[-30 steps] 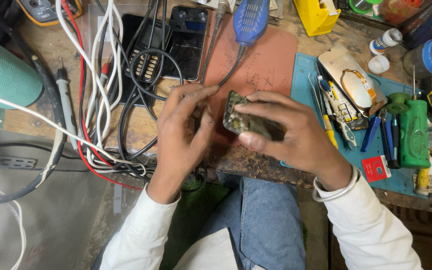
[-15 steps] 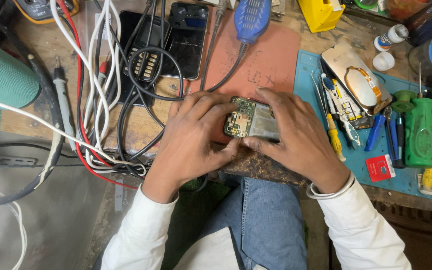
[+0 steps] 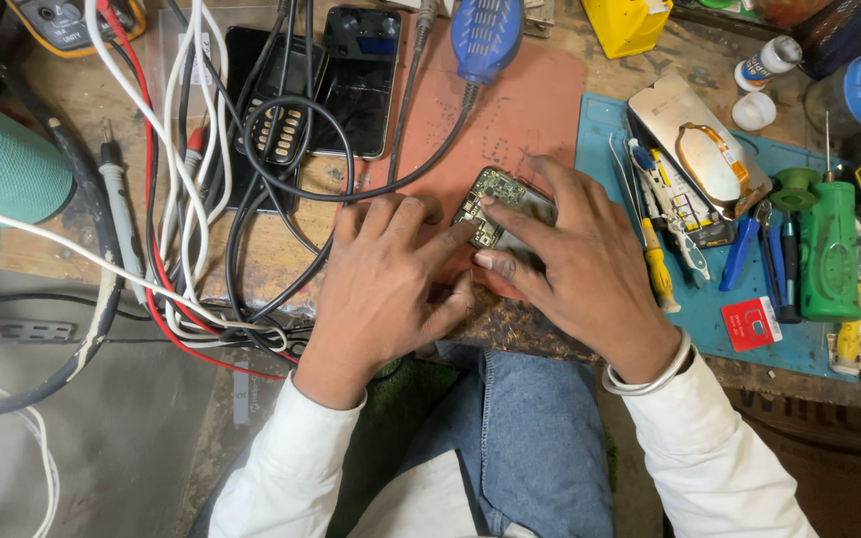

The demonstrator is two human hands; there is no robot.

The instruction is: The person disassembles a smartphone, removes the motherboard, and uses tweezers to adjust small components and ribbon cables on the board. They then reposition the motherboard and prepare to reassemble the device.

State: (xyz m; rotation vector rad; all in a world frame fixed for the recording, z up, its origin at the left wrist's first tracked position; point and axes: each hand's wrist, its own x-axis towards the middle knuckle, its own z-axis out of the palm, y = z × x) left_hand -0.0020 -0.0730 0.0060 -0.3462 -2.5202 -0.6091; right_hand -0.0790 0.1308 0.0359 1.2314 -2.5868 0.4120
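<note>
While both press down, I see my left hand [image 3: 391, 274] and right hand [image 3: 570, 254] grasping the opened phone [image 3: 495, 204] on the red mat [image 3: 540, 110]; blue mat [image 3: 600, 139] beside.

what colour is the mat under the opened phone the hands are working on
Reddish brown, the mat shows best in the head view.

Seen from above, 2 hands meet at the centre of a cluttered workbench. The left hand [image 3: 391, 284] and right hand [image 3: 575, 264] together grip an opened phone [image 3: 495, 211] with its circuit board exposed, over a reddish mat [image 3: 540, 110]. At 3 o'clock lie a blue mat [image 3: 799, 344], a green screwdriver [image 3: 829, 249] and tweezers [image 3: 630, 179]. At 10 o'clock, tangled cables [image 3: 191, 199] cross 2 dark phones [image 3: 356, 85].
</note>
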